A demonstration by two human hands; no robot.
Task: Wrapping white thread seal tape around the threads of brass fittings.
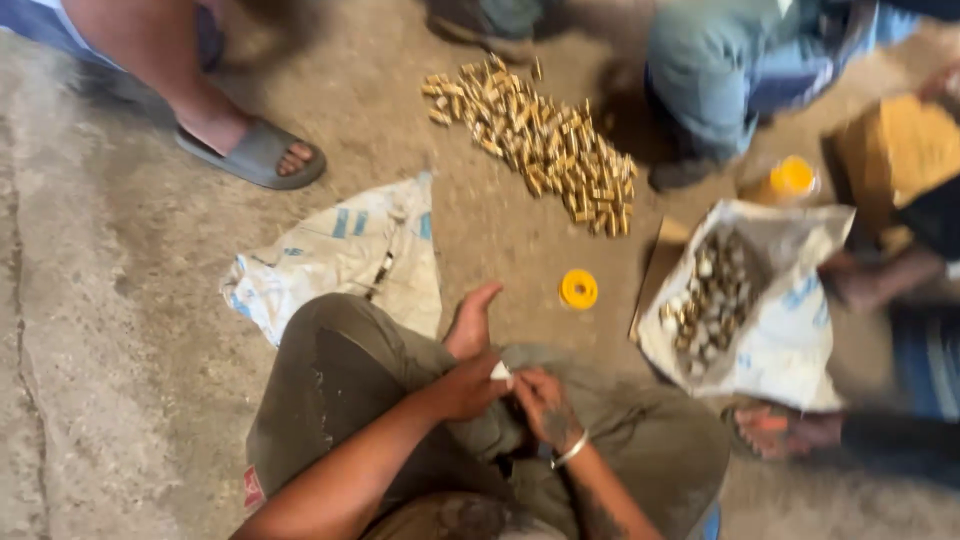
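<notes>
**A:** Where are you at w/ it?

**B:** Judging by the floor, a fair bit is through. There's a long heap of small brass-coloured fittings (535, 145) laid out on the concrete floor (120, 300) ahead of me, and an open white sack (790, 340) to my right w/ a mixed lot of metal pieces (710, 300) in it, silvery and brass. Which lot is finished I can't say for sure; pic is blurry.

**B:** A small white piece (500, 371) sits btw my two hands, over my lap, just in front of my knees.

**A:** Hands?

**B:** My left hand (465, 385) is curled round the white piece, thumb and fingertips pinching it, forearm coming in from lower left. My right hand (545, 405) is closed in too, fingers bent toward the same piece, touching or nearly so. Can't tell if it grips the piece or sth thinner. Metal bangle (570, 450) on that wrist.

**A:** Anything else near?

**B:** A yellow tape spool (578, 289) lies on the floor just past my knee, near the sack. A crumpled white bag (350, 255) lies to my left. Other ppl sit around: a foot in a grey sandal (255, 152) upper left, and someone in blue beyond the heap.
</notes>
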